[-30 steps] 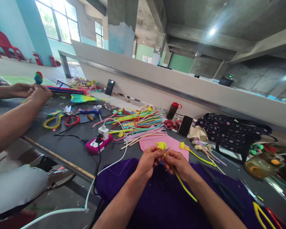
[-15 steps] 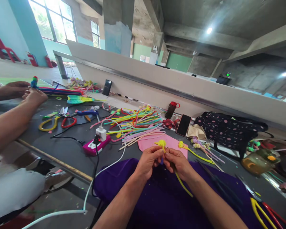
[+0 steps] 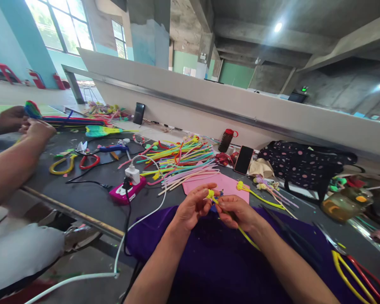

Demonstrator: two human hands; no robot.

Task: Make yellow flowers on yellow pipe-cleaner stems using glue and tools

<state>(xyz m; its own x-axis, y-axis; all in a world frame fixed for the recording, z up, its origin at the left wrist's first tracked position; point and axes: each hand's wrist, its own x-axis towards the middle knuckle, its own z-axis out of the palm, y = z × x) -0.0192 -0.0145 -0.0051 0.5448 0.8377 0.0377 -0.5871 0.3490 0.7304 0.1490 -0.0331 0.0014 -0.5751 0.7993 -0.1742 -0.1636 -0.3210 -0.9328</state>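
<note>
My left hand [image 3: 194, 207] and my right hand [image 3: 237, 212] meet over a purple cloth [image 3: 215, 261] at the table's near edge. Both pinch a yellow pipe cleaner [image 3: 245, 236] whose curled fuzzy head [image 3: 210, 194] sits between my fingertips. Its stem trails down to the right under my right wrist. A pink sheet [image 3: 226, 183] lies just beyond my hands. A second yellow-headed stem [image 3: 256, 196] rests to the right of it.
A heap of coloured pipe cleaners [image 3: 180, 160] lies mid-table. A pink power strip [image 3: 126, 192] with a white cable, scissors [image 3: 88, 158], a phone [image 3: 243, 159], a bottle [image 3: 226, 140] and a dotted bag [image 3: 307, 166] stand around. Another person's hands [image 3: 34, 126] work at the left.
The curled yellow head has dropped lower between my fingertips. My left fingers have shifted round it. The view has swung slightly, and the other person's hands have moved left.
</note>
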